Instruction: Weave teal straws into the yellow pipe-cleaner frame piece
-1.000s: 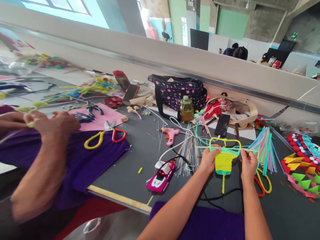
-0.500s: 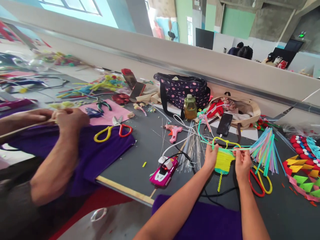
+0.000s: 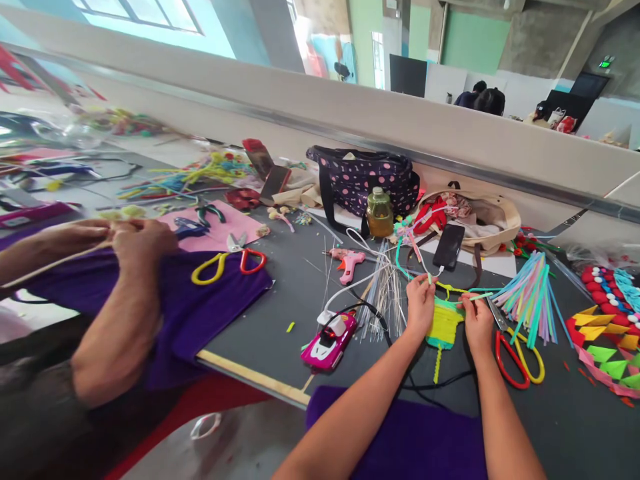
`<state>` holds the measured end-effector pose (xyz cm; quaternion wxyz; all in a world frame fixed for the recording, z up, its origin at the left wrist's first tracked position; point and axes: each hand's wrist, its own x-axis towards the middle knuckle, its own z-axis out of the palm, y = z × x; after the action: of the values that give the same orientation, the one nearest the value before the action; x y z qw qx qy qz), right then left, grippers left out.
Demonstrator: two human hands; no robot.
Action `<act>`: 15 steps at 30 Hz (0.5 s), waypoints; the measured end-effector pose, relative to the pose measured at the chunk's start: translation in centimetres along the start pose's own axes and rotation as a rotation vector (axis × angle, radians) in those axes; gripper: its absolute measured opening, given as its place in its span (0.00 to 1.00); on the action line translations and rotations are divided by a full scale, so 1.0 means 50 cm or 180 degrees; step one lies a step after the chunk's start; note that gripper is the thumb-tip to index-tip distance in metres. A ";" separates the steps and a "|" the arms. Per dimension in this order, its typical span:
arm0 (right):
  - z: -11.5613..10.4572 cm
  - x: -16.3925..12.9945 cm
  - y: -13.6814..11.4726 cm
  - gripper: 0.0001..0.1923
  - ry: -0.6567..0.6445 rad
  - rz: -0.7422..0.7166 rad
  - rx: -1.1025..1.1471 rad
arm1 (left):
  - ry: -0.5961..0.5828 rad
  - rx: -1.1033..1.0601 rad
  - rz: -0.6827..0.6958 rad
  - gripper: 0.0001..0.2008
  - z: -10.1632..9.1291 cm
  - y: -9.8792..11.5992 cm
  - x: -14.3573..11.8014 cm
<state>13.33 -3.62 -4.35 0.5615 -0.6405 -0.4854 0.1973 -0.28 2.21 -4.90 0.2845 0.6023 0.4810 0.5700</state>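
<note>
Bright, even daylight entered from the windows (image 3: 140, 10) at upper left; shadows were soft. Wide-angle distortion tilted and bowed the edges, and the co-worker's forearm (image 3: 115, 327) at left was motion-blurred.

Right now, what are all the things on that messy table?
Woven piece: one, yellow and teal, between both hands.
Straws: a bunch, pastel, right of it.
Scissors: two pairs, red and yellow; one by the right hand, one on purple cloth.
Toy car: one, pink, near edge.
Glue gun: one, pink, middle.
Bottle: one, yellowish, by spotted bag.
Phone: one, black.
Co-worker's hands: left side.
Left hand, right hand: holding the woven piece.
</note>
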 end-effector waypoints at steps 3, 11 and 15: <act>0.000 -0.001 -0.001 0.22 -0.0059 -0.0025 -0.0107 | -0.0097 0.0307 0.0238 0.11 -0.011 0.027 -0.004; 0.003 -0.007 0.000 0.22 -0.0190 -0.0266 -0.0271 | -0.0378 -0.0967 -0.0307 0.11 -0.013 0.056 -0.003; 0.004 -0.008 -0.001 0.20 -0.0294 -0.0396 -0.0391 | -0.0439 -0.1483 -0.0707 0.10 -0.005 0.055 -0.002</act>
<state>12.96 -3.84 -4.49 0.5093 -0.6325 -0.5608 0.1612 0.20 1.06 -2.46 0.5083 0.5015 0.3795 0.5883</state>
